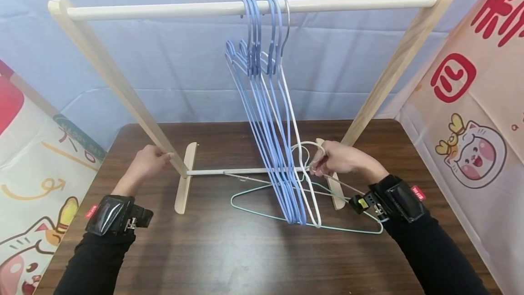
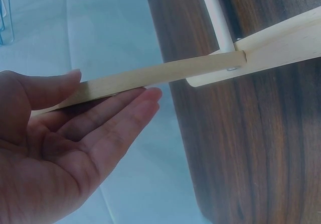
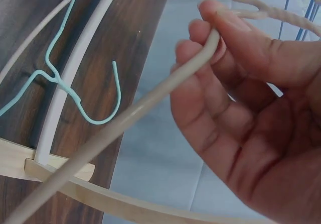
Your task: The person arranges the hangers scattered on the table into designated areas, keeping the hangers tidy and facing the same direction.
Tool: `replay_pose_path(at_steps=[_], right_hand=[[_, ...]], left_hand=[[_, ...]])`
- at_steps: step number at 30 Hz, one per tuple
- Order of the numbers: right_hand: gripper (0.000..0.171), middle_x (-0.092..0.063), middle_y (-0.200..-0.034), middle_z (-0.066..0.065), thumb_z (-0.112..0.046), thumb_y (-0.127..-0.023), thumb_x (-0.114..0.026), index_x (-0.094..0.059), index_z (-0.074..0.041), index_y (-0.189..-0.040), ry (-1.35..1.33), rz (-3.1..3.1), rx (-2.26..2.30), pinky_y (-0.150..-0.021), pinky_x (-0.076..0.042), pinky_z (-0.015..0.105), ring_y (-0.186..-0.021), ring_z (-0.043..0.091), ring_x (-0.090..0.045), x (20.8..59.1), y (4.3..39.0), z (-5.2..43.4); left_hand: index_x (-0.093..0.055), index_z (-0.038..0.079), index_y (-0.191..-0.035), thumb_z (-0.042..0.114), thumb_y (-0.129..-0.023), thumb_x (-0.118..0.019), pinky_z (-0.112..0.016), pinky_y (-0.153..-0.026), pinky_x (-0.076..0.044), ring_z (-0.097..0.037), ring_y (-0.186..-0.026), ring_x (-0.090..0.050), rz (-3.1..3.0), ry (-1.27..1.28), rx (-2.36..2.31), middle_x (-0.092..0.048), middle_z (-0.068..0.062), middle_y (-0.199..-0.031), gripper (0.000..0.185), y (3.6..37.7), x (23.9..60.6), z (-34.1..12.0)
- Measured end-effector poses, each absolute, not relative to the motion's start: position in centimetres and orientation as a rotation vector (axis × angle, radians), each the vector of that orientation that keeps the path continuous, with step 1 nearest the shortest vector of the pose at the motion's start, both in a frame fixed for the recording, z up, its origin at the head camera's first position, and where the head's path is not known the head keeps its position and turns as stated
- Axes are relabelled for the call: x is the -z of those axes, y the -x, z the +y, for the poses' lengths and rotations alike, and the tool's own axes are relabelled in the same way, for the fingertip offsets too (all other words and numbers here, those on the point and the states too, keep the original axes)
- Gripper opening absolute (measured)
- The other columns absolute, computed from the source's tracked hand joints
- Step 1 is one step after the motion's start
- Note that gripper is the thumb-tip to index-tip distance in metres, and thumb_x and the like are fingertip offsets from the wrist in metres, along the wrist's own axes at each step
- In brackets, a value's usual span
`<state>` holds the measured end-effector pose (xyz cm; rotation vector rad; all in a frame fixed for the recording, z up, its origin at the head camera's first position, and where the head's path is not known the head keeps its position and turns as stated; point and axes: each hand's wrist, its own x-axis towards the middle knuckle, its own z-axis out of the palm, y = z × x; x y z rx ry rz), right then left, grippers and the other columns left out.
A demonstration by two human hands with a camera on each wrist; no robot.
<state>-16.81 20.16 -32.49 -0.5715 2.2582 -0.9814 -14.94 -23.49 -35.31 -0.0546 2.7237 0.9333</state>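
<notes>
My left hand (image 1: 149, 163) holds the left wooden upright (image 2: 135, 78) of a clothes rack low down, thumb on one face and fingers along the other. At the right, my right hand (image 1: 337, 156) pinches a beige hanger (image 3: 135, 116) at the bend near its neck, between thumb and fingertips. The hanger's twisted neck (image 3: 291, 18) shows beyond the thumb in the right wrist view. A mint-green hanger (image 1: 262, 214) lies below on the table, its hook (image 3: 103, 121) close to the rack's lower bar (image 1: 221, 172).
Several blue hangers (image 1: 252, 104) and a few white ones (image 1: 291, 104) hang from the rack's top rail (image 1: 163, 10), right of its middle. The rack's wooden feet (image 1: 186, 190) stand on the brown table (image 1: 196, 249). Pale blue cloth (image 1: 176, 67) hangs behind; printed sheets (image 1: 462, 149) flank it.
</notes>
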Motion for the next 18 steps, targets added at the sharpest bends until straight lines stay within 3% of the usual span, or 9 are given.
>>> replay_pose_path(at_steps=[11,18], right_hand=[[0.01,-0.065,-0.073,0.009,0.012,-0.077,-0.06,-0.067,0.01,-0.085,0.557,2.361,0.992,-0.051,-0.05,0.029,-0.055,0.014,-0.057,31.83,16.64,20.09],[0.009,-0.066,-0.089,0.017,0.011,-0.078,-0.06,-0.066,0.011,-0.086,0.487,2.387,1.003,-0.054,-0.052,0.031,-0.058,0.014,-0.059,31.73,16.57,20.03]], left_hand=[[-0.055,-0.016,-0.111,0.018,-0.097,-0.044,-0.048,-0.075,-0.048,-0.037,-0.088,-0.063,2.735,0.052,-0.914,-0.062,-0.029,-0.098,0.038,15.06,35.17,-23.35],[-0.055,-0.016,-0.11,0.019,-0.097,-0.045,-0.046,-0.073,-0.048,-0.037,-0.088,-0.063,2.74,0.058,-0.898,-0.062,-0.029,-0.098,0.039,15.06,35.13,-23.33]])
